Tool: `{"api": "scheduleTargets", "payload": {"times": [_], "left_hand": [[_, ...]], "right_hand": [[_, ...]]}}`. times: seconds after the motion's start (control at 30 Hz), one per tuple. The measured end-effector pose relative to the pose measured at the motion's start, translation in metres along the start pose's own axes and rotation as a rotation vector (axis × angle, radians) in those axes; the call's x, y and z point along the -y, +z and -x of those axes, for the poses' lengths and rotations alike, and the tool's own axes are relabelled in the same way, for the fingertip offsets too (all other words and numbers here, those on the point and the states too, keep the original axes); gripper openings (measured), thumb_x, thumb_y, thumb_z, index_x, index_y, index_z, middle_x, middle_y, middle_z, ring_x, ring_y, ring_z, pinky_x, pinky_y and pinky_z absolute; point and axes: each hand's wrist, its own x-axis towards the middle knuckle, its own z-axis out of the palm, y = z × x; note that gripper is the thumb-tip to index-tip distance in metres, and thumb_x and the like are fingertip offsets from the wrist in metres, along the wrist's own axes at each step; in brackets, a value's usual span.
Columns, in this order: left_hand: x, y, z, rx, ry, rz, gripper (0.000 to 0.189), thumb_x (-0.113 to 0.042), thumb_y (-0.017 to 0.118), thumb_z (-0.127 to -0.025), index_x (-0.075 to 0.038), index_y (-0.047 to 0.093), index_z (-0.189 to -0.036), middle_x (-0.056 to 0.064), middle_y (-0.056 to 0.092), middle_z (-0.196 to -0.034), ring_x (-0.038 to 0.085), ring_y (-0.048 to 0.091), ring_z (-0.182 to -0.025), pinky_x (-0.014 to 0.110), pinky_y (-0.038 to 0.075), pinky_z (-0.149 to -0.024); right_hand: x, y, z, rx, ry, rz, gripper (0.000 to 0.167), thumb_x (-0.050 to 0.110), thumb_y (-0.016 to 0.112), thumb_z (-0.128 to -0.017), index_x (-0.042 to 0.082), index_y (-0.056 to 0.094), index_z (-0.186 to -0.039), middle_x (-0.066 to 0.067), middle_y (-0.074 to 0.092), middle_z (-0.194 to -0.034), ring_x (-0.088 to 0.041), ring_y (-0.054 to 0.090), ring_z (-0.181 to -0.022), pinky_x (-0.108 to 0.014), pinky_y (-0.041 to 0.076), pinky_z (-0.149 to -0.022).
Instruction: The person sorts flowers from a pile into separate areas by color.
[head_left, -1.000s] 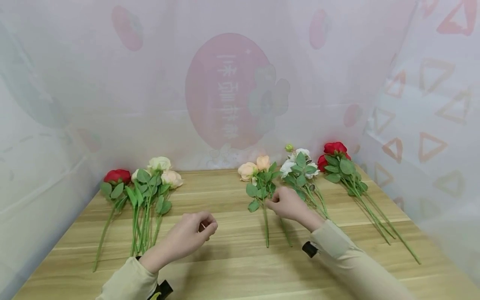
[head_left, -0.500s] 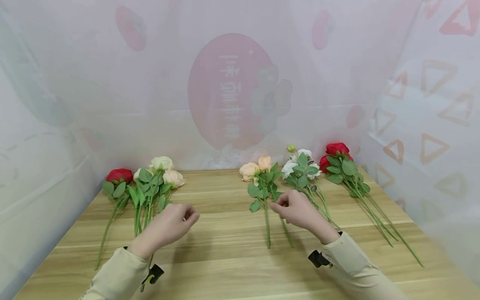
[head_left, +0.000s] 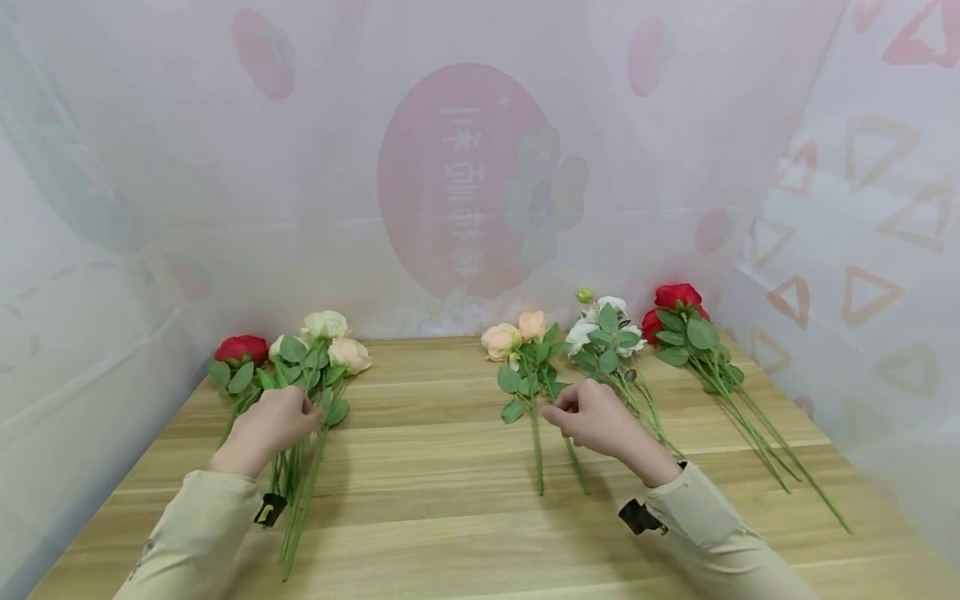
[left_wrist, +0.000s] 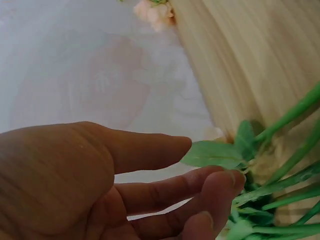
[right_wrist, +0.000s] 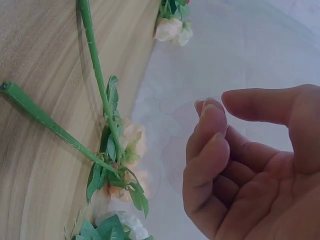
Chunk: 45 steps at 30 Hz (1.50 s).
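In the head view my left hand [head_left: 272, 427] is over the stems of the left flower bunch, hiding part of them. The left wrist view shows its thumb apart from the loosely bent fingers [left_wrist: 220, 192], right by a green leaf [left_wrist: 212, 154] and several stems. That bunch has cream and pale peach roses [head_left: 348, 355], with a red rose [head_left: 242, 348] on its left. My right hand [head_left: 592, 418] hovers close to the stems of the peach roses [head_left: 501, 342], holding nothing. Its fingers are loosely curled, the thumb near the fingertips.
Right of the peach roses lie white flowers [head_left: 581, 337] with a green bud [head_left: 585, 295]. Red roses [head_left: 678, 297] with long stems lie at the far right. A pale printed curtain [head_left: 322, 208] encloses the wooden table [head_left: 420, 533] at the back and sides.
My left hand has moved left and slightly away from me, from the table's middle to over the left bunch's stems. My right hand has drawn slightly right, away from the peach roses' stems.
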Motion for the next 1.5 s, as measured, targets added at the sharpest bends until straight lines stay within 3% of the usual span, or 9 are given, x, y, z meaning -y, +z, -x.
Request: {"api": "scheduleTargets", "payload": {"times": [0.23,0.47,0.73,0.9,1.07,1.23,1.37,1.5], "left_hand": [[0.004,0.010,-0.003,0.041,-0.050,-0.040,0.043,-0.020,0.060,-0.091,-0.018,0.036,-0.055,-0.005,0.024,-0.053,0.010,0.022,-0.049,0.030,0.027,-0.046],[0.006,0.013,-0.001,0.072,-0.074,-0.029,0.041,-0.019,0.062,-0.088,-0.017,0.037,-0.056,-0.005,0.027,-0.053,0.010,0.026,-0.048,0.029,0.027,-0.046],[0.005,0.020,0.000,0.112,-0.058,-0.065,0.024,-0.011,0.064,-0.075,-0.013,0.043,-0.064,-0.001,0.034,-0.058,0.015,0.037,-0.052,0.035,0.032,-0.049],[0.003,0.025,-0.001,0.135,-0.054,-0.106,0.020,-0.010,0.065,-0.078,-0.009,0.049,-0.066,0.004,0.047,-0.062,0.019,0.048,-0.055,0.039,0.039,-0.052],[-0.001,0.032,-0.003,0.149,-0.040,-0.074,0.019,-0.003,0.059,-0.076,-0.008,0.054,-0.059,0.000,0.051,-0.047,0.016,0.049,-0.045,0.033,0.039,-0.046],[-0.009,0.039,-0.005,0.141,0.035,-0.014,0.016,0.000,0.056,-0.073,-0.008,0.055,-0.060,0.000,0.053,-0.044,0.012,0.052,-0.040,0.027,0.039,-0.045],[-0.015,0.044,-0.007,0.138,0.076,0.058,0.028,-0.001,0.059,-0.076,-0.009,0.053,-0.050,-0.003,0.049,-0.040,0.008,0.044,-0.036,0.023,0.034,-0.043],[-0.021,0.046,-0.007,0.148,0.110,0.138,0.040,-0.005,0.062,-0.084,-0.011,0.050,-0.046,-0.004,0.045,-0.040,0.006,0.033,-0.035,0.022,0.029,-0.043]], "right_hand": [[0.001,0.001,-0.001,0.013,0.009,0.005,0.031,0.025,0.064,-0.097,0.012,0.066,-0.070,-0.001,0.059,-0.059,-0.022,0.058,-0.051,-0.035,0.047,-0.052],[0.000,0.001,-0.002,0.017,0.007,0.010,0.031,0.025,0.064,-0.097,0.012,0.066,-0.069,-0.001,0.058,-0.059,-0.021,0.058,-0.050,-0.035,0.047,-0.052],[-0.001,0.002,-0.003,0.013,0.005,0.009,0.031,0.024,0.064,-0.097,0.012,0.066,-0.069,-0.001,0.058,-0.058,-0.020,0.058,-0.049,-0.035,0.046,-0.051],[0.000,0.002,-0.003,0.012,0.010,0.009,0.031,0.024,0.064,-0.097,0.012,0.067,-0.069,-0.001,0.058,-0.058,-0.020,0.058,-0.050,-0.035,0.046,-0.051],[-0.001,0.002,-0.002,0.016,0.015,0.007,0.031,0.024,0.064,-0.097,0.012,0.066,-0.069,-0.001,0.058,-0.058,-0.021,0.058,-0.050,-0.035,0.047,-0.051],[-0.002,0.002,-0.002,0.013,0.022,0.005,0.031,0.024,0.064,-0.097,0.012,0.066,-0.068,-0.003,0.058,-0.059,-0.027,0.060,-0.052,-0.035,0.046,-0.051],[-0.003,0.002,-0.001,0.018,0.031,0.001,0.032,0.024,0.064,-0.097,0.012,0.066,-0.068,-0.005,0.059,-0.059,-0.033,0.061,-0.055,-0.034,0.045,-0.051],[-0.002,0.002,-0.001,0.025,0.032,-0.006,0.032,0.023,0.064,-0.098,0.011,0.065,-0.068,-0.006,0.059,-0.059,-0.031,0.060,-0.053,-0.034,0.044,-0.051]]}}
